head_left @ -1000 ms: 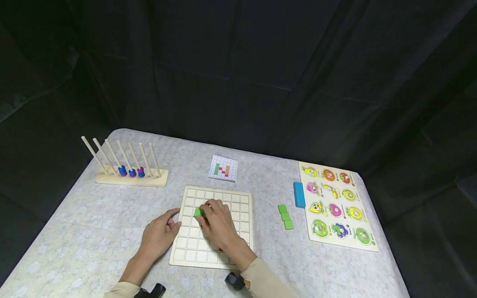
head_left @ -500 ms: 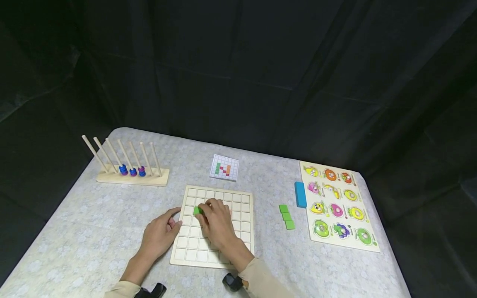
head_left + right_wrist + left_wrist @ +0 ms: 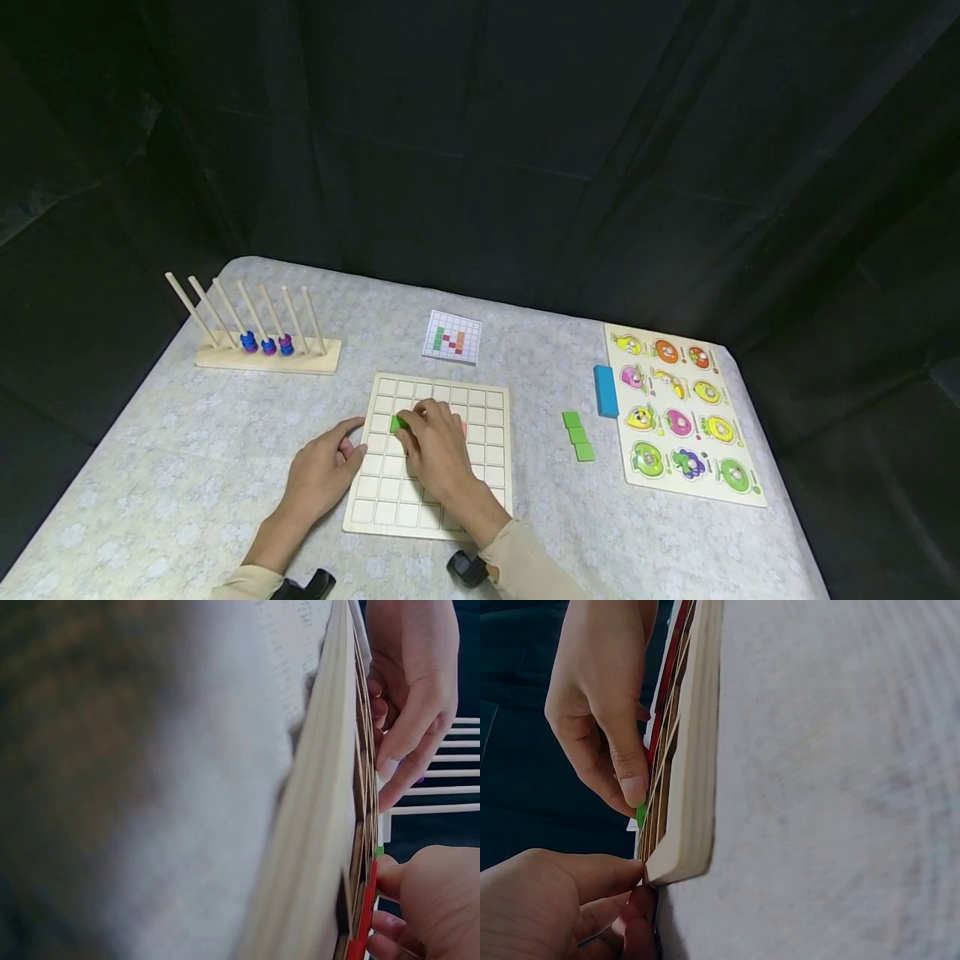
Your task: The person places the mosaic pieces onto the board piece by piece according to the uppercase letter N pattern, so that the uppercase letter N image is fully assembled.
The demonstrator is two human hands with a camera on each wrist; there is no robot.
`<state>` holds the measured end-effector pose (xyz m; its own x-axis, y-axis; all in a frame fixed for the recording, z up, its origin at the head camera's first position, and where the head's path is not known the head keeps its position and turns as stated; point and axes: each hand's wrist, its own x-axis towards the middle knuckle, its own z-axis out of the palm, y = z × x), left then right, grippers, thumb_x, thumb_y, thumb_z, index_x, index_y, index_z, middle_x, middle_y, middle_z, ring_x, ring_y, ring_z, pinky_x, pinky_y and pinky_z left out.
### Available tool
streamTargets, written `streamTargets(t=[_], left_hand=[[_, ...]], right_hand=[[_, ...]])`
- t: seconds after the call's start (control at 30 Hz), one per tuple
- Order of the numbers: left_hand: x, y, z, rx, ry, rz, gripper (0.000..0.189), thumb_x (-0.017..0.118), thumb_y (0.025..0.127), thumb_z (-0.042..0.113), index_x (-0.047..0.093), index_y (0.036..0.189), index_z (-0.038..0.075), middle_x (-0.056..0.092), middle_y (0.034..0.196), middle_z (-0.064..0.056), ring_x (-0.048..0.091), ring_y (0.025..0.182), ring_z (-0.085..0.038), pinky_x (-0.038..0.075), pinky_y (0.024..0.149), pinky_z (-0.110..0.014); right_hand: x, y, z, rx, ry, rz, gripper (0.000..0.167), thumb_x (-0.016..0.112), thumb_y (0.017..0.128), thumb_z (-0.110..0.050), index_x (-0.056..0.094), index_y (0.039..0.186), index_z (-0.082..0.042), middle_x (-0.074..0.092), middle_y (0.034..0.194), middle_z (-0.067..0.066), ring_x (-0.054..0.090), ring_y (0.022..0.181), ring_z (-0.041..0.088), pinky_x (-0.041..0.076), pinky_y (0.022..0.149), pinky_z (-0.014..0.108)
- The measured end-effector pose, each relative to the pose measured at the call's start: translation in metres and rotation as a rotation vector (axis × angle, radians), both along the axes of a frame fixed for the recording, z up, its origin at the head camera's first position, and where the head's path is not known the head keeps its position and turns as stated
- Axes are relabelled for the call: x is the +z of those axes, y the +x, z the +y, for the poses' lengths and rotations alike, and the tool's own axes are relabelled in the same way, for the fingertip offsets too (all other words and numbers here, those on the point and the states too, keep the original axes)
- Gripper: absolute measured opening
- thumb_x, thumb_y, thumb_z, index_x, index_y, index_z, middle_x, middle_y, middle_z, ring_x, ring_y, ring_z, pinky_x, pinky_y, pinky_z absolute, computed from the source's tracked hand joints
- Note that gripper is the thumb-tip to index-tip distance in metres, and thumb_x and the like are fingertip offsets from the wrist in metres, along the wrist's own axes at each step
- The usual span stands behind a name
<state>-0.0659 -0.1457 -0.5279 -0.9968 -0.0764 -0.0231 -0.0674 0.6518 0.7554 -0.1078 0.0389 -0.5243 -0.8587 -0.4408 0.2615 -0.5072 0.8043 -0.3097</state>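
Observation:
Over the left part of a wooden grid board, my right hand pinches a small green square tile between thumb and fingers. The left wrist view shows the green tile under the thumb tip, right at the board's surface. My left hand rests beside the board, its index finger and thumb touching the left edge, the other fingers loosely bent. A red strip shows along the board in both wrist views, and a reddish piece peeks out beside the right hand; the hand hides the middle squares.
Three green tiles lie in a column right of the board. Behind it sits a coloured grid pattern card. A peg stand with beads stands back left. At right are a blue block and a fruit puzzle board.
The right hand shifts very slightly left and up over the board, the green tile still in its pinch. The left hand keeps its place at the edge.

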Motion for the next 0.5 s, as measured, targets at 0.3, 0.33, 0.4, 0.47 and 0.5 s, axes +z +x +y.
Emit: streamTargets(t=[0.3, 0.33, 0.4, 0.47, 0.5], left_hand=[[0.0011, 0.0010, -0.0007, -0.002, -0.009, 0.001, 0.041, 0.066, 0.094, 0.015, 0.063, 0.134, 0.007, 0.061, 0.072, 0.001, 0.048, 0.056, -0.006, 0.035, 0.053, -0.024], [0.0015, 0.0013, -0.0010, -0.003, -0.010, 0.003, 0.041, 0.066, 0.094, 0.014, 0.063, 0.134, 0.007, 0.061, 0.072, 0.001, 0.048, 0.057, -0.006, 0.035, 0.053, -0.024], [0.0016, 0.0015, -0.0009, -0.004, -0.011, 0.004, 0.041, 0.066, 0.094, 0.014, 0.063, 0.134, 0.006, 0.062, 0.072, 0.001, 0.048, 0.057, -0.006, 0.036, 0.053, -0.023], [0.0015, 0.0014, -0.0008, -0.005, -0.011, 0.004, 0.041, 0.066, 0.094, 0.014, 0.063, 0.133, 0.006, 0.062, 0.072, 0.001, 0.048, 0.057, -0.006, 0.036, 0.054, -0.023], [0.0014, 0.0014, -0.0007, -0.006, -0.011, 0.004, 0.041, 0.066, 0.094, 0.014, 0.063, 0.133, 0.006, 0.062, 0.072, 0.001, 0.048, 0.057, -0.006, 0.036, 0.054, -0.023]], right_hand=[[0.0007, -0.0013, -0.0016, 0.003, -0.035, 0.025, 0.019, 0.066, 0.097, -0.031, 0.074, 0.109, -0.020, 0.065, 0.107, -0.001, 0.056, 0.096, 0.017, 0.043, 0.081, 0.032], [0.0008, -0.0013, -0.0018, 0.002, -0.036, 0.023, 0.019, 0.066, 0.096, -0.032, 0.074, 0.109, -0.020, 0.065, 0.107, -0.001, 0.056, 0.096, 0.017, 0.043, 0.081, 0.032], [0.0010, -0.0010, -0.0020, -0.001, -0.042, 0.014, 0.019, 0.066, 0.096, -0.032, 0.074, 0.108, -0.019, 0.065, 0.107, -0.001, 0.056, 0.096, 0.017, 0.044, 0.082, 0.032], [0.0012, -0.0006, -0.0018, -0.005, -0.051, -0.002, 0.020, 0.066, 0.096, -0.032, 0.074, 0.108, -0.018, 0.065, 0.107, 0.000, 0.055, 0.096, 0.017, 0.044, 0.084, 0.033], [0.0014, -0.0003, -0.0016, -0.008, -0.056, -0.009, 0.020, 0.066, 0.096, -0.032, 0.074, 0.109, -0.018, 0.065, 0.107, 0.000, 0.055, 0.097, 0.017, 0.044, 0.084, 0.033]])
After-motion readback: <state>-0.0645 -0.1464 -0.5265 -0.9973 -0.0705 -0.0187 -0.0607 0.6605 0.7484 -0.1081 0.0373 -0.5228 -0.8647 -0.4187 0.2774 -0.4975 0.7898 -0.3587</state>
